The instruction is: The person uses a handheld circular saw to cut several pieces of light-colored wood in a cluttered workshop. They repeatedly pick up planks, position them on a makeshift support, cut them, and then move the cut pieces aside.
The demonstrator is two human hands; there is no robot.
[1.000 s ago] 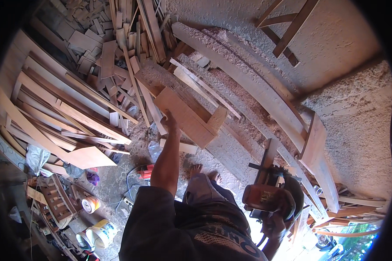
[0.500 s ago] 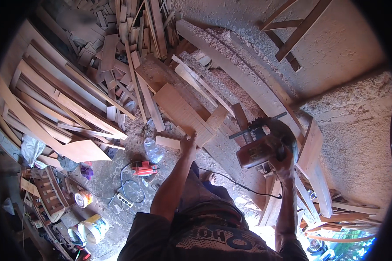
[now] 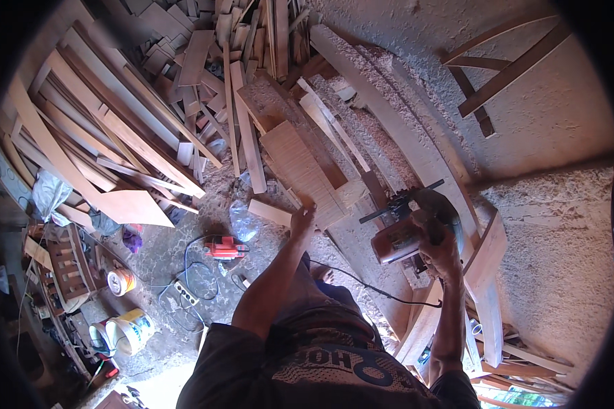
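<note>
Your right hand (image 3: 441, 253) has its fingers wrapped round the handle of a power saw (image 3: 397, 242), held to the right of a wide wooden board (image 3: 303, 170); I cannot tell whether the saw touches the worktop (image 3: 353, 238). The board lies along the worktop's left edge. Your left hand (image 3: 305, 217) is at the board's near side, though whether its fingers pinch it, I cannot tell. A red tool (image 3: 225, 248) lies on the floor (image 3: 164, 273).

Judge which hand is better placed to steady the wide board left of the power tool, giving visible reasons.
Probably the left hand: it is at the wide board's near edge, while the right hand, farther off, grips the power tool.
</note>
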